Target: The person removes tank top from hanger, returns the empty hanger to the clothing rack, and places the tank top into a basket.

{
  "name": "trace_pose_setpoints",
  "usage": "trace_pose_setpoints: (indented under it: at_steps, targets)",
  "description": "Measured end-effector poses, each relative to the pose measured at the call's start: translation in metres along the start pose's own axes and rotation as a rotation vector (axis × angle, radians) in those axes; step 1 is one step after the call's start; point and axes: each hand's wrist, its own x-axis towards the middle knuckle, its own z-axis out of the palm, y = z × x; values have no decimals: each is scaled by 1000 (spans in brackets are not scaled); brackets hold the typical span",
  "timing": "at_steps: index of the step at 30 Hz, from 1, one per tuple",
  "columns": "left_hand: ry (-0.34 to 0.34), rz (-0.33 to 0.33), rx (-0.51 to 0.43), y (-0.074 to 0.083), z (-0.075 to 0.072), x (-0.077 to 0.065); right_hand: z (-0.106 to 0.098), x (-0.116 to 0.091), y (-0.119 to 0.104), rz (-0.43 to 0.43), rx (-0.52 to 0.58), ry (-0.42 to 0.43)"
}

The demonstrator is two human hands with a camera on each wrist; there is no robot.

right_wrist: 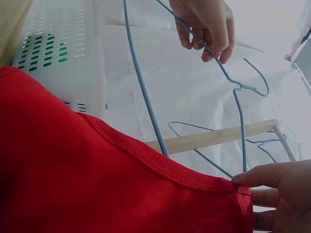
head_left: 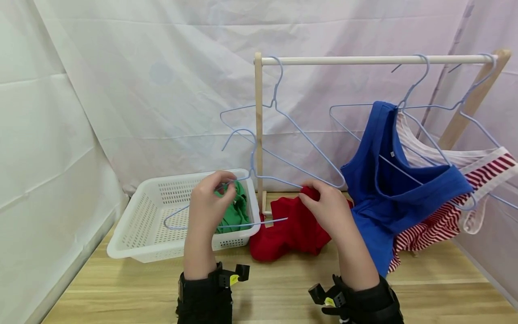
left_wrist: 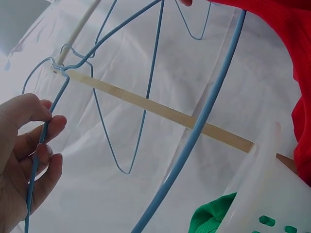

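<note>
My left hand (head_left: 208,200) grips one shoulder of a blue wire hanger (left_wrist: 204,116), its fingers curled round the wire just beside the hook. At the hanger's other end, my right hand (head_left: 328,204) pinches the shoulder strap of a red tank top (head_left: 291,229). In the right wrist view the thumb presses on the bound edge of the red cloth (right_wrist: 107,179), and the hanger's end goes in behind it. The rest of the top hangs bunched down to the table. The other strap cannot be made out.
A white basket (head_left: 133,225) at the left holds a green garment (head_left: 236,209). Behind stands a clothes rack (head_left: 344,60) with a bare hanger (head_left: 307,138). A blue tank top (head_left: 372,189) and a red-striped top (head_left: 421,229) hang at its right on the wooden table (head_left: 133,292).
</note>
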Motion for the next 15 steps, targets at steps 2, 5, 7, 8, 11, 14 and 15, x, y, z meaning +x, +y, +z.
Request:
trace_pose_setpoints:
  at_steps: [2, 5, 7, 8, 11, 14, 15]
  targets:
    - [6, -8, 4, 0, -1, 0, 0, 1, 1, 7, -4, -5]
    - [16, -19, 6, -1, -2, 0, 0, 1, 3, 10, -8, -7]
    - [22, -30, 3, -1, -3, -1, -1, 2, 4, 14, -13, -9]
    - [24, -37, 0, -1, -3, -1, -1, 2, 5, 16, -19, -8]
    - [30, -66, -1, -1, -4, -1, -2, 3, 6, 22, -41, -4]
    - [38, -91, -3, -1, -5, -1, -3, 4, 8, 38, -61, 3]
    - [39, -97, -2, -1, -5, -1, -3, 5, 8, 43, -64, 4]
